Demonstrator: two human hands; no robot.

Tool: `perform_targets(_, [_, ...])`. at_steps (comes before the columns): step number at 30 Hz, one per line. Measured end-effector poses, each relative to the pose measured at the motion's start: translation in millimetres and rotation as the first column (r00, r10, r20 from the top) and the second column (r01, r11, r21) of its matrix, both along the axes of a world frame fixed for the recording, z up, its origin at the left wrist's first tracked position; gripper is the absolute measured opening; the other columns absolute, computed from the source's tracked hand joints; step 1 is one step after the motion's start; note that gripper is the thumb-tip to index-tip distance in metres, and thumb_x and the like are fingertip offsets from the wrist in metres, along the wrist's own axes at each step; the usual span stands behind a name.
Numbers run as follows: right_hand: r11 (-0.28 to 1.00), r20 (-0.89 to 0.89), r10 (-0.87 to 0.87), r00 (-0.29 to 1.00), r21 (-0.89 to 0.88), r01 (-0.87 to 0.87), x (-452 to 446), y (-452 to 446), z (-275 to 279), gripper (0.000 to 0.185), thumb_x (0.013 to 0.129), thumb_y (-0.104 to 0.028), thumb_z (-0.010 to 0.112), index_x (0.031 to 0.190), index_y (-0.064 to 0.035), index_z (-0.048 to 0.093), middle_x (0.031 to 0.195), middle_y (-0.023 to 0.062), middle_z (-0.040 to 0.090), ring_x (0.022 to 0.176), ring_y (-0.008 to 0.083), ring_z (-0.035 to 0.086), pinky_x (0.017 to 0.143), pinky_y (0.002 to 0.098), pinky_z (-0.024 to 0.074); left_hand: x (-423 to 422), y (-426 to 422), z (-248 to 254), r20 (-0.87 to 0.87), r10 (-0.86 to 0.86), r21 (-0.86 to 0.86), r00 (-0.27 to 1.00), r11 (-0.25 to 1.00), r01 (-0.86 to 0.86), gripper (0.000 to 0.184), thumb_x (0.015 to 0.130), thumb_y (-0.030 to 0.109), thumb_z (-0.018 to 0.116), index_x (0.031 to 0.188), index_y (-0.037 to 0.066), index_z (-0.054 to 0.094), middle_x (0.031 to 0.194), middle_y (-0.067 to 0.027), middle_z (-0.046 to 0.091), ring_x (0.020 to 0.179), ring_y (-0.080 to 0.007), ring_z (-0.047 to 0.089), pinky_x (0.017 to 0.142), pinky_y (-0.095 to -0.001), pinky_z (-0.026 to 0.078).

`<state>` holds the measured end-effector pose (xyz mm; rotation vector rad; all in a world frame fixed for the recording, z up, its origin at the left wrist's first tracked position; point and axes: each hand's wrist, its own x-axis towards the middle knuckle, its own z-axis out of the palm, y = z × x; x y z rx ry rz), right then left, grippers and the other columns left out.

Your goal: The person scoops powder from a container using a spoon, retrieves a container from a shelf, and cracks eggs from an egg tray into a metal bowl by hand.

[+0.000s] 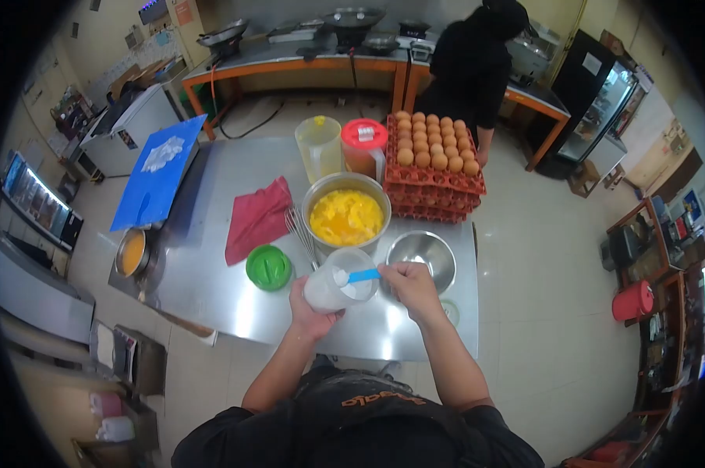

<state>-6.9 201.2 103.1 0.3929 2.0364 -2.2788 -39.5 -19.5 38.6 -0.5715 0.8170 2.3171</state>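
Observation:
My left hand [312,315] is wrapped round a translucent plastic container [321,292] with white contents, tilted over the table's near side. Between the fingers of my right hand [410,287] is the handle of a blue spoon [363,275]; its far end is inside the container, by the white contents. Just beyond stands a metal pot [309,228] of cracked eggs [346,217], yolks showing. A whisk [298,234] leans at the pot's left side. Right of the container sits a shiny metal bowl [444,261], and to the left lies a round green lid [268,267].
Stacked red egg trays [434,187] with brown eggs stand back right, beside a red-lidded jug [364,148] and a clear jug [318,148]. A red cloth [257,222], blue board [157,175] and pan [134,251] are left. Behind the trays stands another person [469,70].

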Motion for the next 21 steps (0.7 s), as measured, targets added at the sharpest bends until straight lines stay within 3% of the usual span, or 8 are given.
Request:
perform_targets(1, [0.999, 0.007, -0.008, 1.000, -0.031, 0.008, -9.0, -7.5, 3.0, 0.027, 0.093, -0.021, 0.072, 0.078, 0.0007, 0.069, 0.058, -0.0065, 0.050, 0.049, 0.0023, 0.038, 0.044, 0.0239, 0.0269, -11.1, -7.9, -1.6, -0.003, -0.019, 0.019, 1.000, 1.000, 0.019, 0.061, 0.093, 0.058, 0.035, 0.133, 0.017, 0.055, 0.127, -0.0083, 0.061, 0.108, -0.0269, 0.059, 0.075, -0.0399, 0.049])
perform_targets(2, [0.997, 0.060, -0.041, 0.997, -0.060, 0.044, -17.3, -16.4, 7.7, 0.031, 0.095, -0.019, 0.068, 0.069, -0.0089, 0.057, 0.056, -0.0094, 0.041, 0.047, 0.0018, 0.032, 0.043, 0.0229, 0.0210, -21.2, -16.4, -3.5, -0.002, -0.035, 0.038, 0.999, 0.999, 0.035, 0.061, 0.093, 0.058, 0.035, 0.132, 0.017, 0.056, 0.127, -0.0080, 0.061, 0.108, -0.0270, 0.059, 0.076, -0.0405, 0.049])
perform_targets(10, [0.964, -0.017, -0.176, 0.984, -0.207, 0.169, -129.0, -54.3, 36.6, 0.029, 0.095, -0.020, 0.068, 0.070, -0.0118, 0.055, 0.056, -0.0073, 0.042, 0.043, 0.0042, 0.032, 0.041, 0.0230, 0.0210, -102.8, -93.4, -3.5, 0.023, -0.059, 0.101, 0.998, 0.993, 0.057, 0.061, 0.090, 0.061, 0.038, 0.131, 0.020, 0.057, 0.129, -0.0057, 0.060, 0.112, -0.0271, 0.056, 0.082, -0.0431, 0.044])
perform_targets(15, [0.927, -0.092, -0.361, 0.928, -0.144, 0.346, -217.6, -78.2, 73.0, 0.031, 0.095, -0.020, 0.068, 0.068, -0.0134, 0.054, 0.056, -0.0078, 0.042, 0.041, 0.0034, 0.033, 0.040, 0.0226, 0.0218, -131.0, -151.2, -10.6, -0.018, -0.015, 0.107, 1.000, 0.994, 0.017, 0.063, 0.088, 0.062, 0.041, 0.132, 0.021, 0.057, 0.130, -0.0044, 0.060, 0.114, -0.0264, 0.056, 0.085, -0.0432, 0.042])
perform_targets(16, [0.926, -0.124, -0.369, 0.921, -0.138, 0.353, -233.5, -79.3, 77.7, 0.031, 0.096, -0.021, 0.068, 0.068, -0.0137, 0.054, 0.055, -0.0080, 0.042, 0.041, 0.0031, 0.033, 0.039, 0.0223, 0.0224, -132.3, -161.7, -11.1, -0.043, 0.000, 0.109, 0.999, 0.994, 0.004, 0.067, 0.088, 0.062, 0.041, 0.137, 0.019, 0.054, 0.135, -0.0062, 0.058, 0.121, -0.0293, 0.054, 0.092, -0.0481, 0.042])
perform_targets(19, [0.906, -0.267, -0.413, 0.871, -0.020, 0.423, -278.7, -75.7, 73.3, 0.028, 0.096, -0.021, 0.067, 0.071, -0.0113, 0.060, 0.056, -0.0080, 0.044, 0.042, 0.0018, 0.034, 0.040, 0.0220, 0.0222, -131.6, -193.8, -7.3, -0.025, 0.041, 0.128, 0.999, 0.991, -0.037, 0.071, 0.087, 0.062, 0.041, 0.142, 0.017, 0.052, 0.141, -0.0083, 0.055, 0.128, -0.0327, 0.051, 0.098, -0.0538, 0.041])
perform_targets(20, [0.900, -0.358, -0.375, 0.855, 0.080, 0.428, -292.5, -70.0, 66.6, 0.027, 0.096, -0.023, 0.067, 0.076, -0.0052, 0.066, 0.056, -0.0062, 0.045, 0.046, 0.0045, 0.042, 0.042, 0.0256, 0.0293, -131.6, -205.3, -17.6, -0.047, 0.048, 0.165, 0.998, 0.986, -0.040, 0.074, 0.088, 0.061, 0.042, 0.144, 0.014, 0.050, 0.144, -0.0108, 0.053, 0.131, -0.0348, 0.049, 0.103, -0.0577, 0.038])
perform_targets(21, [0.809, -0.500, -0.346, 0.794, 0.270, 0.522, -308.8, -73.5, 57.7, 0.025, 0.096, -0.023, 0.067, 0.080, -0.0043, 0.068, 0.056, -0.0036, 0.047, 0.048, 0.0077, 0.046, 0.044, 0.0279, 0.0329, -131.4, -213.5, -19.8, -0.023, 0.075, 0.146, 0.997, 0.987, -0.071, 0.074, 0.088, 0.061, 0.042, 0.143, 0.014, 0.051, 0.144, -0.0111, 0.053, 0.131, -0.0347, 0.049, 0.102, -0.0577, 0.039])
